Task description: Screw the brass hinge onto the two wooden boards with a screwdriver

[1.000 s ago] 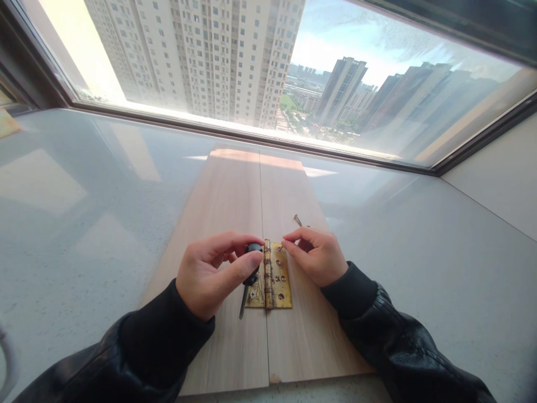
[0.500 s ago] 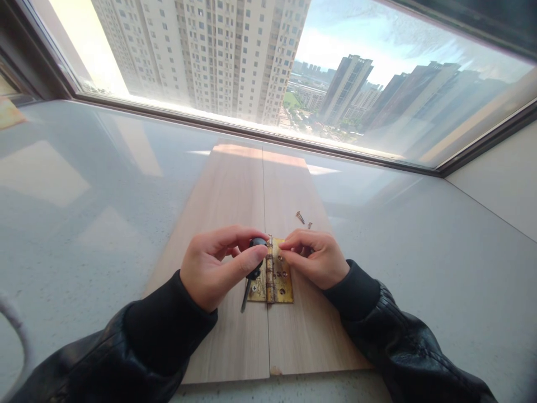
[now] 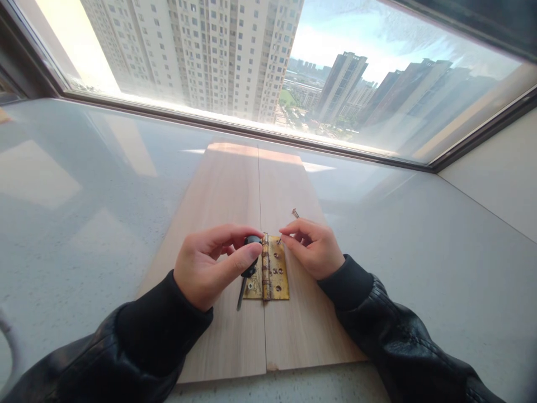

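Note:
A brass-coloured hinge (image 3: 282, 277), worn and stained, lies over the seam between two pale wooden boards (image 3: 235, 341). My left hand (image 3: 213, 260) is closed around the black handle of a screwdriver (image 3: 250, 268), whose shaft slants down over the hinge's left leaf. A cross-head screw (image 3: 250, 286) sits in that leaf. Over the right leaf's upper end, my right hand (image 3: 312, 246) pinches a small screw (image 3: 279, 242), its tip near the top hole. Several holes show lower on this leaf. My left hand and the screwdriver hide much of the left leaf.
Loose screws (image 3: 295, 213) lie on the right board just beyond my right hand, partly hidden by it. The boards rest on a pale speckled counter (image 3: 104, 257). A window frame (image 3: 235, 127) runs along the back. Part of a pale curved object (image 3: 10, 347) shows at the left edge.
The camera view has shifted a little. My right fingers have lifted slightly from the hinge, and the screw between them now shows. My right hand now covers part of the loose screws.

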Demonstrator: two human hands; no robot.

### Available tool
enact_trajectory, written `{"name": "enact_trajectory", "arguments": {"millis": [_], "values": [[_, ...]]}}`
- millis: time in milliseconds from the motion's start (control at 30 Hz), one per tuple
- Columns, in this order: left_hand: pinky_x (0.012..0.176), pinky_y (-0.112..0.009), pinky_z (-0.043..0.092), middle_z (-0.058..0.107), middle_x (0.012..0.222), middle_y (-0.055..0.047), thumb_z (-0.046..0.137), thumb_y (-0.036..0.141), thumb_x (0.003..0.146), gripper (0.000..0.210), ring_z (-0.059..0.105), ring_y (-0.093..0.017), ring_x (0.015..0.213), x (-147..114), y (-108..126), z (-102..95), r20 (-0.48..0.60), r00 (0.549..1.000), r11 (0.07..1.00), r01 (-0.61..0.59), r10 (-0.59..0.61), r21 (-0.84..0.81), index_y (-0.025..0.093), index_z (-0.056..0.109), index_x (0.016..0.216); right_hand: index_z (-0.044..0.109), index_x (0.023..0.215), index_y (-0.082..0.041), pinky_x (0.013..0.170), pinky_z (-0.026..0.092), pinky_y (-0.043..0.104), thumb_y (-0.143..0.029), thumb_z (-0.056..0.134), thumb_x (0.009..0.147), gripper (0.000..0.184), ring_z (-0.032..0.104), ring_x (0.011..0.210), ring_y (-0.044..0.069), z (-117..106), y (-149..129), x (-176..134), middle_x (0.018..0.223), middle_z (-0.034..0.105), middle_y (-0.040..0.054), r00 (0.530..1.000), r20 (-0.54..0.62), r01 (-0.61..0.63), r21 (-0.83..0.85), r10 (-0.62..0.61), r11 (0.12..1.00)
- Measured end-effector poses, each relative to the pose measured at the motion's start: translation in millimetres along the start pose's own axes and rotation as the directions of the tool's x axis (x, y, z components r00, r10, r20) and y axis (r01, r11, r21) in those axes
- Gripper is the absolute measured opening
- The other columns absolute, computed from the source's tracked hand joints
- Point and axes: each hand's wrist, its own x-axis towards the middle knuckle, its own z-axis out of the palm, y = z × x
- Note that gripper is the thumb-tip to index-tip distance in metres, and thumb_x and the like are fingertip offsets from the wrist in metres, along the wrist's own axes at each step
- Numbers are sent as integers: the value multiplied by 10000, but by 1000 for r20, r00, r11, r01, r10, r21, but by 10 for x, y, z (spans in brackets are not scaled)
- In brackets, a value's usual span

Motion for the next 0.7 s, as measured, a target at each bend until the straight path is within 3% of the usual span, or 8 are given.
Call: {"name": "enact_trajectory", "arguments": {"millis": [333,533,700], "values": [[487,-221,439,641,622,-26,672,303,723,187,539,-112,541,2,7,6,-4,1000,1000,-12,12,12,139,718,801,635,743,-185,513,408,258,-264,619,760,82,490,519,97,-9,8,-19,672,625,10,999,13,44,3,-44,999],[485,-211,424,629,622,-19,677,303,719,186,522,-102,546,3,1,5,2,1000,1000,-8,8,-2,140,714,802,663,744,-178,485,406,243,-244,626,755,77,530,562,99,-12,-40,-14,778,678,41,996,52,73,87,-78,994],[482,-216,428,640,645,-27,670,296,723,187,522,-105,548,2,0,1,13,1000,1000,-6,6,-2,140,715,816,658,663,-166,434,365,233,-223,651,721,81,511,515,90,-18,-73,-15,712,674,40,996,66,49,150,-60,987]]}}
